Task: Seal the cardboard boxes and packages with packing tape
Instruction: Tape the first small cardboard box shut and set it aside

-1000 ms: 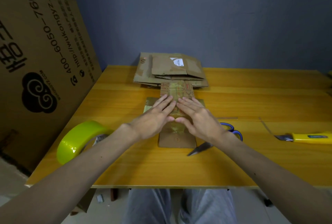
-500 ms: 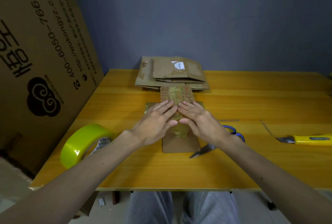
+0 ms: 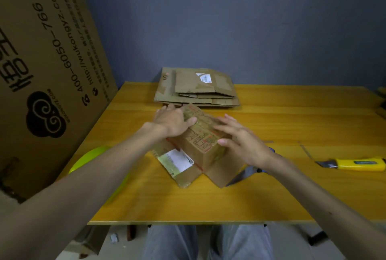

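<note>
A yellow wood-grain counter (image 3: 292, 117) carries everything. At its far edge, near the wall, lies a stack of flattened cardboard (image 3: 188, 98), the top sheet bearing a small white label. In the middle stands a small box (image 3: 200, 134), turned cornerwise to the near edge, its lower flaps spread flat on the wood; the near-left flap bears a white label. By the left edge lies a yellow-green tape roll (image 3: 83, 161), partly hidden behind a forearm. Just right of the box lie blue-handled scissors (image 3: 240, 176), mostly covered by a wrist. Well to the right rests a yellow utility knife (image 3: 359, 163), with a thin strip (image 3: 306, 151) near it.
</note>
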